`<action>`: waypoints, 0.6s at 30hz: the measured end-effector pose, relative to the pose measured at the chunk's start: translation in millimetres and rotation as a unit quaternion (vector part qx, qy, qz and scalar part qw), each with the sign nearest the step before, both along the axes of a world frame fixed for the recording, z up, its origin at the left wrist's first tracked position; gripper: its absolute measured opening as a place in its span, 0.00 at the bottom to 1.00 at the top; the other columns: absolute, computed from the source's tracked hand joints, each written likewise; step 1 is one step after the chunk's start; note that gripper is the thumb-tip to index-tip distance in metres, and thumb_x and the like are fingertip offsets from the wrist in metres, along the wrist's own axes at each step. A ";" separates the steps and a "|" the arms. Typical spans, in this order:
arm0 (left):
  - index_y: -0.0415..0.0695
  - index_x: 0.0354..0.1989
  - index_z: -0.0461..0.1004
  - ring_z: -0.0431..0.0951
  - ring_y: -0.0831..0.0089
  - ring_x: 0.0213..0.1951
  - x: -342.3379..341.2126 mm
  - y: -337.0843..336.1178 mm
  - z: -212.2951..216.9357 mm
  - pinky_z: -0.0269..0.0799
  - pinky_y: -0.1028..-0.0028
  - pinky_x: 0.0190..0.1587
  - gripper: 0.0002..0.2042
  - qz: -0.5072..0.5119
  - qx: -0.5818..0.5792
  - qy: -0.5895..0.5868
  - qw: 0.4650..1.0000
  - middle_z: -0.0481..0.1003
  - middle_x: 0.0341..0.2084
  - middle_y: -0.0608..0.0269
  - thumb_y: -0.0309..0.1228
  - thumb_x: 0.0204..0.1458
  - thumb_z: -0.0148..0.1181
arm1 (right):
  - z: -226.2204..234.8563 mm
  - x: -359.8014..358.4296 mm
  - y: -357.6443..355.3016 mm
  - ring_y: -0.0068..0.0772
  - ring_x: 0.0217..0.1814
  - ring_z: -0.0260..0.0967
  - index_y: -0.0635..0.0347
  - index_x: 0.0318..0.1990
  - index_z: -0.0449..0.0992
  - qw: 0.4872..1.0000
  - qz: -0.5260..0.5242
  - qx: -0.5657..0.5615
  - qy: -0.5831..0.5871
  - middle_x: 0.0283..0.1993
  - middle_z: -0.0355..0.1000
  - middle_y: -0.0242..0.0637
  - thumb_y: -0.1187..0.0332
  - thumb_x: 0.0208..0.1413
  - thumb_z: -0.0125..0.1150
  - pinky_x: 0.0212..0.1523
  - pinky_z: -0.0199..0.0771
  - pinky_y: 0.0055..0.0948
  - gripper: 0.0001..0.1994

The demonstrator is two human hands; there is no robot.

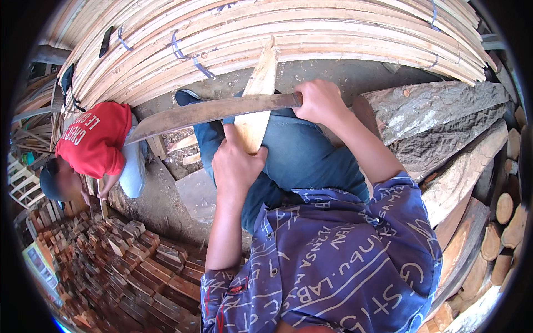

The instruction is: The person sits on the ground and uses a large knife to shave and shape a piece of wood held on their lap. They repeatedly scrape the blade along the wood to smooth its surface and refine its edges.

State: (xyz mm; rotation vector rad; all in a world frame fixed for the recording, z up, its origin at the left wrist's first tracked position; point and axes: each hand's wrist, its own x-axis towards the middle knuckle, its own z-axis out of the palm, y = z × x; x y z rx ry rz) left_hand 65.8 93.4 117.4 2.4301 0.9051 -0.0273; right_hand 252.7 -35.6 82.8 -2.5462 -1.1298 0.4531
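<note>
My right hand [320,101] is wrapped round the handle end of a machete [216,111] with a long, brown-stained blade. The blade reaches leftward across a pale, roughly pointed piece of wood [260,80], whose far tip points away from me. Whether the edge touches the wood I cannot tell. My left hand [239,161] grips the near end of that piece, thumb on one side and fingers on the other, just below the blade. The wood lies over my legs in blue trousers.
Long bundled wood strips [333,41] tied with blue cord lie across the far side. Split logs [444,105] are stacked at the right. A person in a red shirt [91,136] bends over at the left. Many small wood blocks [139,272] are piled at lower left.
</note>
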 end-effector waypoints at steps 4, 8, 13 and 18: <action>0.37 0.38 0.59 0.76 0.38 0.32 8.2 -8.6 6.5 0.73 0.52 0.35 0.23 0.038 0.005 0.027 0.999 0.74 0.23 0.36 0.33 0.38 0.63 | -17.1 12.2 11.5 0.49 0.30 0.75 0.57 0.25 0.79 1.000 -0.003 0.006 -0.012 0.24 0.75 0.45 0.65 0.30 0.64 0.33 0.76 0.42 0.10; 0.36 0.38 0.59 0.76 0.37 0.32 12.9 -10.5 10.1 0.73 0.52 0.37 0.23 0.043 0.015 0.057 0.997 0.75 0.24 0.34 0.33 0.38 0.63 | -25.9 16.4 12.6 0.48 0.30 0.76 0.57 0.25 0.80 0.999 0.002 0.031 -0.044 0.25 0.76 0.45 0.66 0.31 0.62 0.33 0.76 0.42 0.10; 0.36 0.38 0.60 0.77 0.39 0.33 4.1 -12.1 5.3 0.74 0.51 0.38 0.23 0.052 -0.006 0.040 0.998 0.75 0.25 0.34 0.35 0.38 0.64 | -14.5 89.1 -6.0 0.50 0.32 0.77 0.62 0.30 0.81 0.987 -0.156 -0.001 -0.034 0.29 0.77 0.50 0.62 0.44 0.60 0.38 0.77 0.43 0.12; 0.35 0.39 0.60 0.77 0.37 0.32 11.4 -12.8 0.4 0.74 0.51 0.38 0.23 0.045 0.000 0.012 0.999 0.75 0.24 0.34 0.34 0.38 0.63 | -15.0 90.7 -54.7 0.52 0.32 0.76 0.63 0.28 0.79 0.968 -0.243 0.043 0.038 0.27 0.76 0.50 0.61 0.47 0.60 0.38 0.76 0.42 0.13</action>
